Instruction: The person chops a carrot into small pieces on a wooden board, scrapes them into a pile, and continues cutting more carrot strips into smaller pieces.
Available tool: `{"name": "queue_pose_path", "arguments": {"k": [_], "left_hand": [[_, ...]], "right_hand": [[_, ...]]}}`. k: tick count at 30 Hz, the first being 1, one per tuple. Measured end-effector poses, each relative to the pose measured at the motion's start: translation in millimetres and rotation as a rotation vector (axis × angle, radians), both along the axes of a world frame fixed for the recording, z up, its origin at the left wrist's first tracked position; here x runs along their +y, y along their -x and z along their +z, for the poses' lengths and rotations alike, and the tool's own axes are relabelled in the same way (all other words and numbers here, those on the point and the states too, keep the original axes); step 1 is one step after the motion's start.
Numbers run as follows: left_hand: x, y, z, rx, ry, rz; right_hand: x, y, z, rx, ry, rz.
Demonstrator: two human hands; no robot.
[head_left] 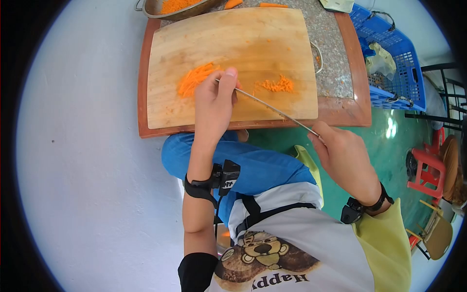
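A knife (pixel 273 108) is seen nearly edge-on as a thin line slanting across the near side of the wooden cutting board (pixel 233 36). My right hand (pixel 344 153) is closed round its handle, just off the board's near right corner. At the other end, my left hand (pixel 214 100) pinches the blade between thumb and fingers; the fingertips are partly hidden. Beside the left hand lies a pile of carrot strips (pixel 193 79). Finely chopped carrot (pixel 278 84) sits on the board beyond the middle of the blade.
The board rests on a stone-topped table with a wooden rim (pixel 361 112). A metal bowl (pixel 182 9) of shredded carrot and carrot pieces (pixel 233 4) are at the far edge. To the right are a blue basket (pixel 408 73) and a red stool (pixel 428 170); a white wall (pixel 87 146) stands left.
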State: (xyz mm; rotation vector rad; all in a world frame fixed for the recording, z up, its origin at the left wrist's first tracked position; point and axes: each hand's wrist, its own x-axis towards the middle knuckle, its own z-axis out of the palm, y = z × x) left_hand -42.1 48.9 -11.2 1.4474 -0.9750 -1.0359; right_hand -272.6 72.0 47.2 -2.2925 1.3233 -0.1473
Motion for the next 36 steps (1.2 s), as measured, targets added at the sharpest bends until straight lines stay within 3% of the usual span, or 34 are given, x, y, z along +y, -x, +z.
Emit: {"name": "queue_pose_path", "arguments": {"k": [16,23,36], "left_hand": [[3,-14,-14,-0.096,0.036,0.063],[6,4,-5,0.006,0.023,0.054],[-5,-7,-20,-0.013,0.038,0.04]], "right_hand": [[-2,-17,-21,0.049,0.049,0.051],[-7,2,-2,-0.018,0.018,0.015],[-11,-9,-18,0.031,0.005,0.012]]}}
